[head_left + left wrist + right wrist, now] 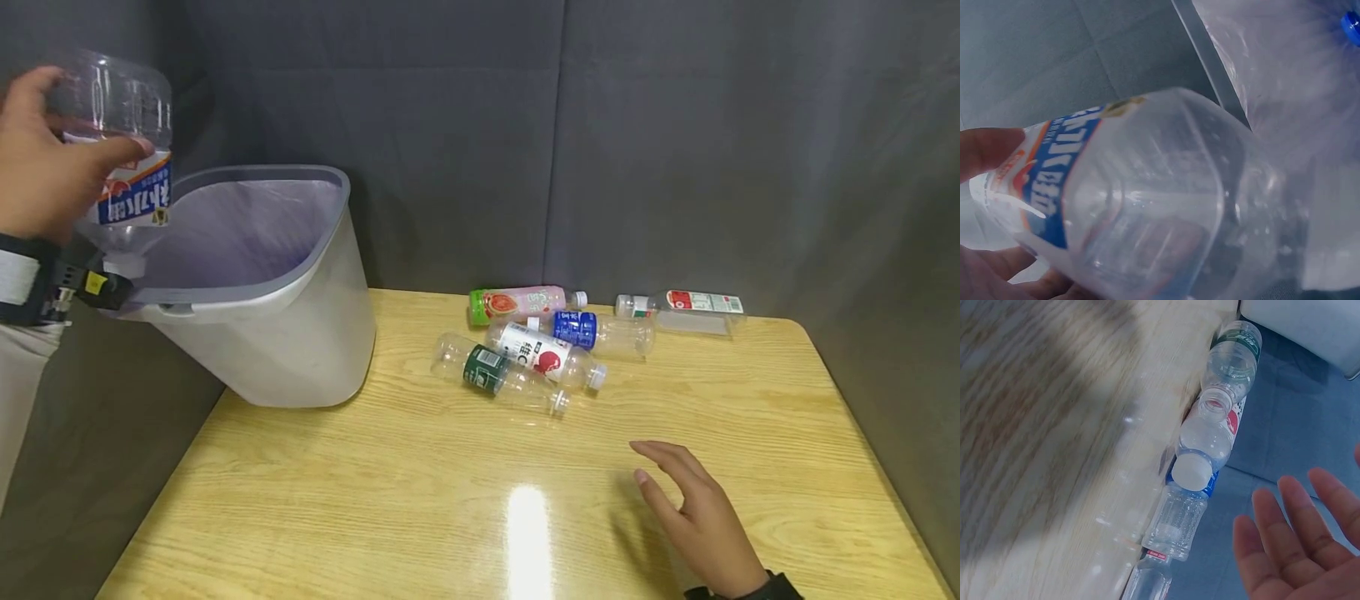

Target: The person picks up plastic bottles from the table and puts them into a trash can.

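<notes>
My left hand (56, 158) grips a large clear plastic bottle (142, 187) with a white, blue and orange label. The bottle is upside down, its neck at the near left rim of a pale grey trash bin (315, 333). In the left wrist view the thumb and fingers wrap around the bottle (1147, 187), with the bin's liner (1285, 69) beyond its neck end. My right hand (701, 517) hovers above the table at the lower right, fingers loosely bent and holding nothing. Nearest to it lie a green-labelled bottle (483, 369) and a white-labelled bottle (540, 354).
Behind those lie a pink bottle (525, 302), a blue-labelled bottle (618, 335) and a red-and-white-labelled bottle (701, 302). A blue cap (1352, 28) shows inside the bin. Grey cloth (450, 150) rises behind the wooden table (360, 500).
</notes>
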Demonstrator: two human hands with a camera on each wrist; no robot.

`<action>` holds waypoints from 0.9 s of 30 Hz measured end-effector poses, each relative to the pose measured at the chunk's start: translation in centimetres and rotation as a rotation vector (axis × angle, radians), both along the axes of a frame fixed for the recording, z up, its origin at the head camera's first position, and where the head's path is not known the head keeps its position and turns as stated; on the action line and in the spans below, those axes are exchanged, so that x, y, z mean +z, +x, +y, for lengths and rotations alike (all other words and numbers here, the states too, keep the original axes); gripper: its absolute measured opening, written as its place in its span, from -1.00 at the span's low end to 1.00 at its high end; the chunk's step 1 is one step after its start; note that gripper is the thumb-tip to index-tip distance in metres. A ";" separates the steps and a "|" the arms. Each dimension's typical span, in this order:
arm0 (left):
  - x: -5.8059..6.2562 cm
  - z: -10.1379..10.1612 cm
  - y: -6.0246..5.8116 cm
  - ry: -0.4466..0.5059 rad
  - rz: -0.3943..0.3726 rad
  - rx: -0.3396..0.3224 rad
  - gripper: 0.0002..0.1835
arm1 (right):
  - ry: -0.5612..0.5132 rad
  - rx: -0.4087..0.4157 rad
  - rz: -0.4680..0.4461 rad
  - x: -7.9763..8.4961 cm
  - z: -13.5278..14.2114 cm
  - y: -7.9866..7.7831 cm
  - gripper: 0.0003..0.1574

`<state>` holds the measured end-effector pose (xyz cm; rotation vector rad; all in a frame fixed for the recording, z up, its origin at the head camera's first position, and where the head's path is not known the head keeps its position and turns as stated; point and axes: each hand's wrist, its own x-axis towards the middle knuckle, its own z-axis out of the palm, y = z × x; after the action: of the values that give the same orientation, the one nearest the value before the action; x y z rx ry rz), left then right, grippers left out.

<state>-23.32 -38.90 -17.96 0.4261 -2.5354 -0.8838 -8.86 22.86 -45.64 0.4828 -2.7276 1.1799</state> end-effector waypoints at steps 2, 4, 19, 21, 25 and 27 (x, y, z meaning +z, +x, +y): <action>-0.3 -0.7 -0.4 -0.009 0.007 0.013 -0.05 | 0.004 0.000 -0.002 0.0 -0.1 0.0 -0.56; -1.0 -2.6 -1.5 -0.031 0.005 0.043 -0.03 | 0.014 -0.001 0.006 -0.1 -0.1 0.1 -0.57; 1.6 6.1 4.6 -0.256 -0.053 0.052 -0.27 | 0.039 0.013 0.010 -0.2 0.2 -0.2 -0.58; 1.7 7.0 5.2 -0.290 -0.042 -0.013 -0.25 | 0.044 0.018 0.010 -0.2 0.2 -0.4 -0.58; 1.2 8.8 6.4 -0.308 0.016 -0.149 -0.19 | 0.074 0.032 0.012 -0.1 0.1 -1.3 -0.57; 0.7 10.0 7.3 -0.315 0.056 -0.207 -0.17 | 0.108 0.040 0.019 0.0 -0.1 -2.0 -0.55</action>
<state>-16.05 -28.90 -17.22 0.0416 -2.6372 -0.5394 -10.84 22.80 -45.68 0.5607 -2.7885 1.0347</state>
